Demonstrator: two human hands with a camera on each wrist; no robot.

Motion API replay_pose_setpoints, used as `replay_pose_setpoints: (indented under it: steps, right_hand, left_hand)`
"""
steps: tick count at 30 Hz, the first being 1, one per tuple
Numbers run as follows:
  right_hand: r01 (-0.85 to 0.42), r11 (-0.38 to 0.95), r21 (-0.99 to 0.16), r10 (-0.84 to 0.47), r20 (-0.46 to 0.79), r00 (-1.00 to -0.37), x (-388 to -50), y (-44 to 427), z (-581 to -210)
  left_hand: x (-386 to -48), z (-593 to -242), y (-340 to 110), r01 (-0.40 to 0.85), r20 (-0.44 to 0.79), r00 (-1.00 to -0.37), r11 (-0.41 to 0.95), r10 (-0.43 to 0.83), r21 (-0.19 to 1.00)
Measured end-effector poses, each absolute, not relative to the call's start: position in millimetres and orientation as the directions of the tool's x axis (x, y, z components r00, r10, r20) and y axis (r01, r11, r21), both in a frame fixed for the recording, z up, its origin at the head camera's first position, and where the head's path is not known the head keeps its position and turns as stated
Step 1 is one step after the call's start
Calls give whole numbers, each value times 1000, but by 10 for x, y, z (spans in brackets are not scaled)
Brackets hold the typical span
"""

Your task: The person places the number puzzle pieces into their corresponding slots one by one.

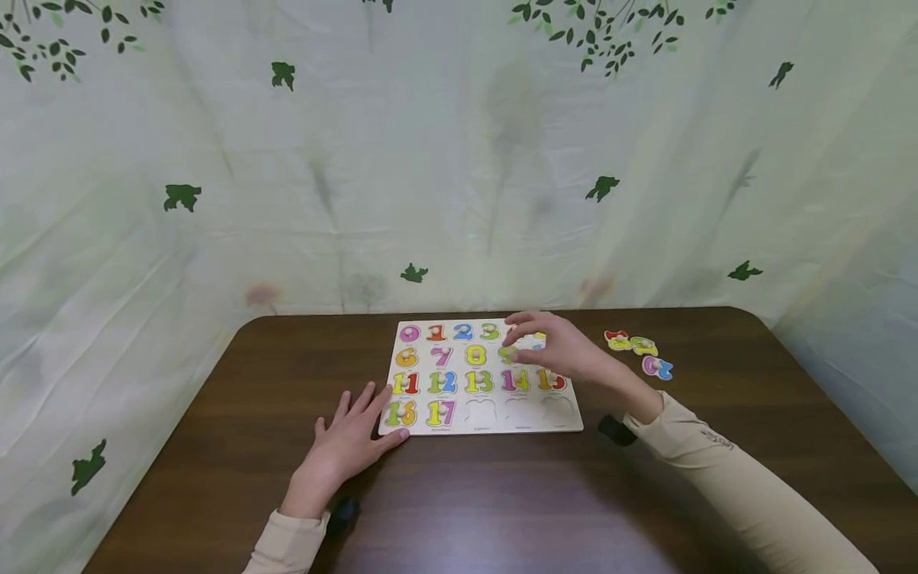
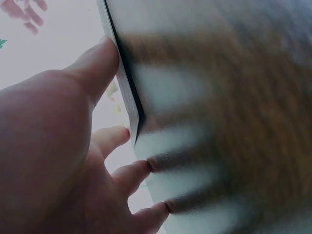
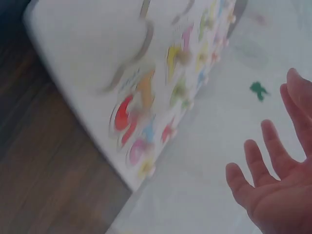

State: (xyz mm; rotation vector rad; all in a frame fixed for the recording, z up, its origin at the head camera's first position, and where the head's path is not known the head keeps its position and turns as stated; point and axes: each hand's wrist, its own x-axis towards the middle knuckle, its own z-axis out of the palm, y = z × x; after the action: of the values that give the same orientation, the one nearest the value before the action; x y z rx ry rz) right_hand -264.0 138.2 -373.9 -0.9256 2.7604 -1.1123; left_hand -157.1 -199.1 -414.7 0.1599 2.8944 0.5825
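A white number puzzle board (image 1: 423, 347) lies on the table with colourful knobbed number pieces in its rows; the bottom row shows 16, 17 and three bare outlines. My left hand (image 1: 351, 438) is spread at the board's near left corner. In the left wrist view its thumb (image 2: 105, 61) rests on the board's edge, and other fingertips touch the tabletop. Above the board's right part hovers my right hand (image 1: 559, 343), hiding some upper pieces. Its fingers stand apart with nothing between them, as the right wrist view shows too (image 3: 278, 190).
Three loose number pieces lie right of the board: a red and yellow one (image 1: 617, 341), a green and yellow one (image 1: 644, 346), and a purple and blue one (image 1: 657, 367). The brown table (image 1: 459, 502) ends at a pale leaf-printed curtain (image 1: 459, 159).
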Motion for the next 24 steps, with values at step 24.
replay_pose_setpoints:
  steps: [24]
  right_hand:
    - [-290,751,-593,-267,129,-955,-2885,2853,-3892]
  left_hand:
    - [-1584,-4184,-2010,65,-163,-977,919,138,388]
